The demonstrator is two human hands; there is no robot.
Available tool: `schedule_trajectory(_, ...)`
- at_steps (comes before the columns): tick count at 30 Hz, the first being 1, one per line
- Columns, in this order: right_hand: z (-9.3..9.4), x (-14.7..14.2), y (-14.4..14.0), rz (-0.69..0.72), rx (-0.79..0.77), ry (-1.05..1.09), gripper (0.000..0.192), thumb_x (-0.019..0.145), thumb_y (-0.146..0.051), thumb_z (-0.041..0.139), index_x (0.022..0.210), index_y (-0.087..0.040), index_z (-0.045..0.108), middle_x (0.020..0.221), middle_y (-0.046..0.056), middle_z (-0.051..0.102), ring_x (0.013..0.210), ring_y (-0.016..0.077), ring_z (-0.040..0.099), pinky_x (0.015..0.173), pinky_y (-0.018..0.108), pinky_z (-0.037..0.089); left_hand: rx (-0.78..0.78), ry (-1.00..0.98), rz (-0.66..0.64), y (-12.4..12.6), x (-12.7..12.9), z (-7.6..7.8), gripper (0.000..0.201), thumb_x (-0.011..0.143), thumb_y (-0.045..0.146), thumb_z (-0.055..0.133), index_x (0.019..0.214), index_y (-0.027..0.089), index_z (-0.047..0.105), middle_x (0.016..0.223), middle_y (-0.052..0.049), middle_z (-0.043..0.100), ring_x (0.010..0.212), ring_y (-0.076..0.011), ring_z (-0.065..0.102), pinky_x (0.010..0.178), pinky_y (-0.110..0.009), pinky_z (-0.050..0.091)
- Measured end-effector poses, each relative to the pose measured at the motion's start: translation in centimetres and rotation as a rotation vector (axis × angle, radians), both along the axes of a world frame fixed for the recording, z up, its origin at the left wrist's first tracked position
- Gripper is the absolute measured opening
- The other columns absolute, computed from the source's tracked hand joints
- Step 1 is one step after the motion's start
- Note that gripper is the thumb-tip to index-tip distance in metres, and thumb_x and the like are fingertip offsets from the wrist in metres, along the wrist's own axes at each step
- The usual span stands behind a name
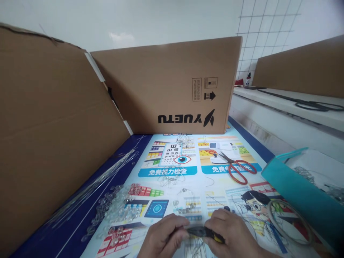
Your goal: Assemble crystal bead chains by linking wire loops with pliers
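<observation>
Pliers are being gripped at the near edge by the curled right hand; their left end is being met by the left hand, thumb and finger nearly closed. Whether wire is being pinched there cannot be told. Skin could be getting nipped, the fingers being held so close to the tool. Loose beads on the left could be scattered by a stray wrist. Rightward reach is being hemmed in by a ring and a teal box; red-handled scissors are lying farther off. The far side is being blocked by a cardboard panel.
</observation>
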State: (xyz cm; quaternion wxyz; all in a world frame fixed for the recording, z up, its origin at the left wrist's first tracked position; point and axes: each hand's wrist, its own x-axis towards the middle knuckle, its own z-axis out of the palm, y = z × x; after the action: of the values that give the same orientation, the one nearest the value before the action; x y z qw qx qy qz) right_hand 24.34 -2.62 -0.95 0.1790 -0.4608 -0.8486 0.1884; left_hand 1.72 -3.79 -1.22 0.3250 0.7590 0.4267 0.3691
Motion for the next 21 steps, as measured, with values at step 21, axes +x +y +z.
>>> schedule_trajectory(21,0.1,0.3,0.2,0.035,-0.024,0.044,0.01,0.069,-0.028,0.061,0.074,-0.021,0.066,0.07,0.001,0.06,0.066,0.0142,0.055,0.056,0.021,0.035,-0.062,-0.154,0.135,-0.3,0.7,-1.0,0.018,0.081,0.036,0.057,0.079,0.021,0.066,0.062,0.0,0.059,0.047,-0.0086,0.049,0.044,-0.015,0.039)
